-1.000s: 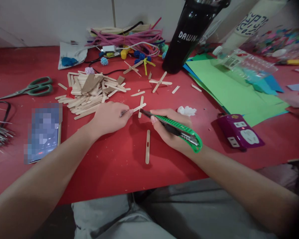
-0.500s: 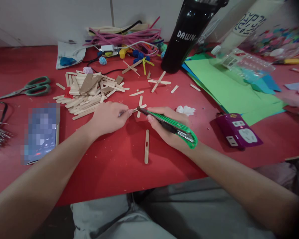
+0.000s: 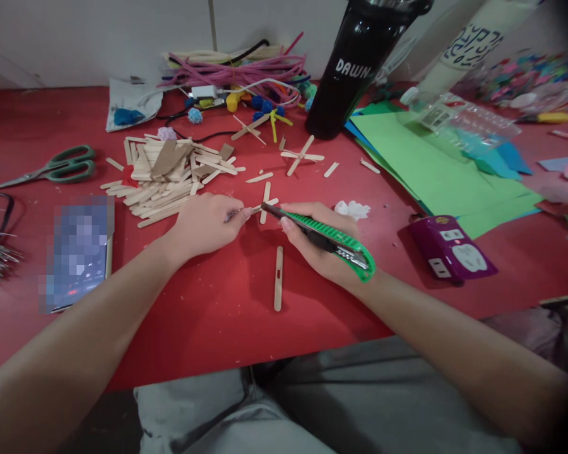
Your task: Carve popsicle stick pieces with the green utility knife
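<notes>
A green box cutter (image 3: 343,243) lies in my right hand (image 3: 322,252), whose fingers are closed round it. Its dark blade end rests at a wooden craft stick (image 3: 271,202) that lies crosswise with an upright craft stick (image 3: 266,216). My left hand (image 3: 208,226) is closed, its thumb and finger pinching the crosswise stick's left end. Something thin and shiny shows at those fingers, too small to name. Nearer the table's front edge lies a single craft stick with a small slot (image 3: 278,291) cut in its middle.
A pile of craft sticks (image 3: 156,161), scissors (image 3: 71,165) and a phone (image 3: 78,258) lie to the left. Behind are bundled pink pipe cleaners (image 3: 246,68) and a black tumbler (image 3: 348,88). Green paper (image 3: 435,157) and a purple socket block (image 3: 454,249) are on the right.
</notes>
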`<state>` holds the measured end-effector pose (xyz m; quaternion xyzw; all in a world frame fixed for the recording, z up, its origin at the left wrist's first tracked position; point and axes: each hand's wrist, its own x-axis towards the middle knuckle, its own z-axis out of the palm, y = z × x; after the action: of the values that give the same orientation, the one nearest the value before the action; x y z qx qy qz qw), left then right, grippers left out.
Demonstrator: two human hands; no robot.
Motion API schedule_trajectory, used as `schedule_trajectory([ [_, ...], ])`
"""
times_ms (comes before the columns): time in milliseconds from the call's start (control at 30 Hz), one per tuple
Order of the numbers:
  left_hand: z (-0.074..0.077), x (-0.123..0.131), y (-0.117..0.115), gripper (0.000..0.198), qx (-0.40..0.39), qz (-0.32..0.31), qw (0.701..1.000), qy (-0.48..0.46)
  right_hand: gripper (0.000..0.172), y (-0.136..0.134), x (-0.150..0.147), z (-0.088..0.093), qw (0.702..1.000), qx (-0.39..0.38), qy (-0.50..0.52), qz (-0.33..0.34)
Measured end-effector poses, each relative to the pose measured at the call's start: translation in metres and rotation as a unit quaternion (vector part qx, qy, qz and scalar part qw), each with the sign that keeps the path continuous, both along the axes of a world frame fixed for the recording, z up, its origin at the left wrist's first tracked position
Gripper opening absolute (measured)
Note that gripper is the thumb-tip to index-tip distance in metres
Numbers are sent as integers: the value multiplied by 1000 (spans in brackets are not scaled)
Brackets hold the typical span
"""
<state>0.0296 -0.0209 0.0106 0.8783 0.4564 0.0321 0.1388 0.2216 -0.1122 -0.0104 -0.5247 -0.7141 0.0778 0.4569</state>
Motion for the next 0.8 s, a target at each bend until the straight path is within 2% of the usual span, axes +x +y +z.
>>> schedule_trajectory([
  [800,-1,0,-1,48,0,3,1000,3,15,-1,2,-3,1000,3,-8,2],
])
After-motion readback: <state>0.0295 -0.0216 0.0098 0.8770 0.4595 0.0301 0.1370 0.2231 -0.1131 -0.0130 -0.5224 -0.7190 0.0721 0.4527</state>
